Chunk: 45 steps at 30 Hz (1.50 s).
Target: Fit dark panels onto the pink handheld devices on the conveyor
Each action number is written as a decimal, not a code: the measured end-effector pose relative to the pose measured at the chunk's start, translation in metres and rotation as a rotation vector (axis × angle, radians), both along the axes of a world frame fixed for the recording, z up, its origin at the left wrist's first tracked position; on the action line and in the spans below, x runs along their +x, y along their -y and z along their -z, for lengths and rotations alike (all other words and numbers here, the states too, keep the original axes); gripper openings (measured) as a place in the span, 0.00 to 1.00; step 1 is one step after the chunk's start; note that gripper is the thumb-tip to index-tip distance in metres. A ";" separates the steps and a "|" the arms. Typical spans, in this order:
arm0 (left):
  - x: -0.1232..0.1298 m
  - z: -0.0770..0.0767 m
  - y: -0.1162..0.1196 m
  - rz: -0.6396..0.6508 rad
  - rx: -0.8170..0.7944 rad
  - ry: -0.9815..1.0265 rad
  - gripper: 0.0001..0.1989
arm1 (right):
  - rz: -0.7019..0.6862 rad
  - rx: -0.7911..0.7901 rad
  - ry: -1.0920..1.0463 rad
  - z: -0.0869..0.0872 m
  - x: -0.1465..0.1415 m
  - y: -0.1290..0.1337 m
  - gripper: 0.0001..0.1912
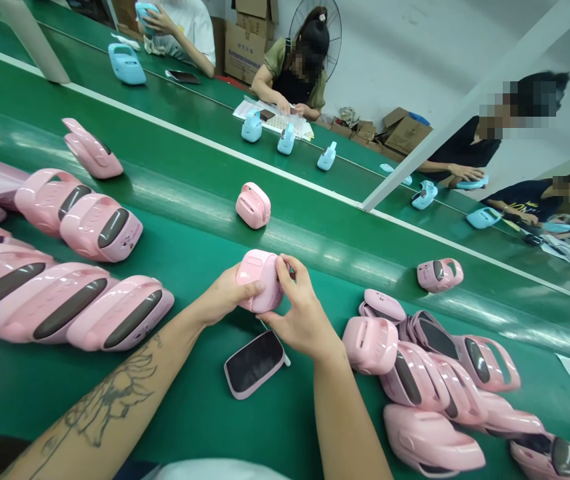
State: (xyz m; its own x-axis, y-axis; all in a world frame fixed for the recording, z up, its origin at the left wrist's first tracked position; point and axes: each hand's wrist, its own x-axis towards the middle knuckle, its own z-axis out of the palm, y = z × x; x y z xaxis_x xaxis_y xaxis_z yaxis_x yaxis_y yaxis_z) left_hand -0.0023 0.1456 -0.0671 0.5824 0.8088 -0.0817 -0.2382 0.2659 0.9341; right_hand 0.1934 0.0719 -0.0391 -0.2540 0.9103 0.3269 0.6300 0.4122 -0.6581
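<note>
Between both hands is a small rounded pink plastic housing [257,267], held above the green work surface. My left hand [227,293] grips its left side, the thumb lying across the face toward me. On the opposite side my right hand [305,313] has its fingers bent against the upper right edge, and its thumb is near the bottom. Just below lies a pink-rimmed panel [255,363] with a dark glossy face. A thin white piece [287,361] sticks out at its right end. The far side of the held housing is hidden.
Several pink housings with dark windows [115,313] are lined up at left. More pink housings [417,377] crowd the right. Single pink ones [253,205] stand on the green belt [185,193] beyond. Across a white rail [215,143], people handle blue housings [127,65].
</note>
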 end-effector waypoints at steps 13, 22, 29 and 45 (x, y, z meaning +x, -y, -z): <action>0.012 0.007 0.006 -0.178 -0.097 0.029 0.44 | 0.030 0.003 0.009 0.005 -0.006 -0.004 0.66; 0.018 0.010 0.010 -0.178 -0.200 0.071 0.42 | 0.018 -0.063 -0.027 0.012 -0.001 -0.006 0.65; 0.019 0.003 0.014 -0.245 -0.143 0.035 0.42 | 0.070 -0.031 -0.019 0.012 -0.006 -0.004 0.64; 0.005 -0.019 0.011 -0.373 0.206 -0.269 0.35 | -0.014 0.225 0.058 0.026 -0.014 -0.001 0.64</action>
